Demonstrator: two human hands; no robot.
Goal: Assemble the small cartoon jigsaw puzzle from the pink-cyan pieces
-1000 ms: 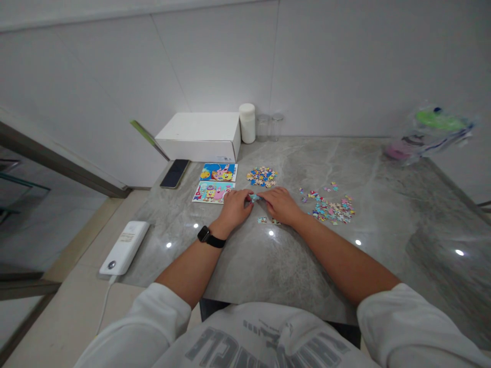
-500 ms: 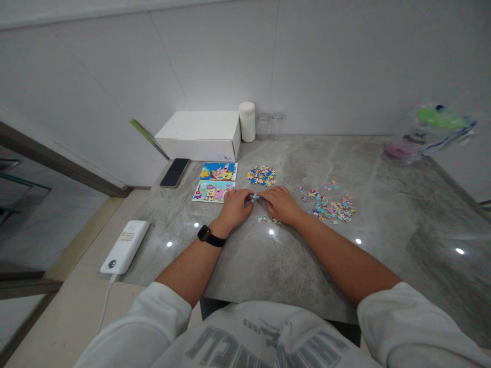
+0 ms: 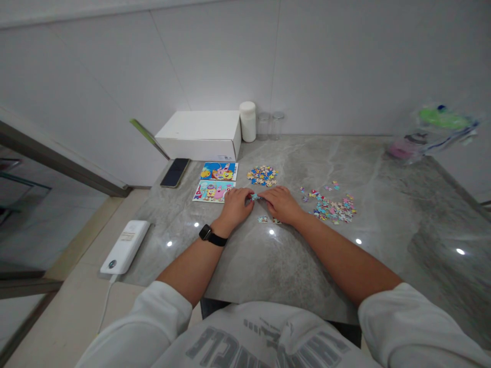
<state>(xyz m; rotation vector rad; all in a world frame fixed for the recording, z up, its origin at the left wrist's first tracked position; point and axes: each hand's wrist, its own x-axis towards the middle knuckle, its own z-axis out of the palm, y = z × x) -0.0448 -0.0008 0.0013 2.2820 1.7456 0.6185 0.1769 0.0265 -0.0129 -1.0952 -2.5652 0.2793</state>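
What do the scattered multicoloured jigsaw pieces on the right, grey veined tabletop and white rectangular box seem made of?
Scattered multicoloured jigsaw pieces: probably card, finish unclear; thin, flat, printed. Grey veined tabletop: stone or stone-look, glossy; lights reflect as bright spots. White rectangular box: likely cardboard, matt; folded edges, no sharp glare.

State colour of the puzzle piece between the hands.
The puzzle piece looks mostly light blue, though it's partly hidden. Shows best in the head view.

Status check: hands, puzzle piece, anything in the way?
Left hand, right hand: holding light-blue puzzle piece between them. Loose pile beside right forearm. No obstruction visible there.
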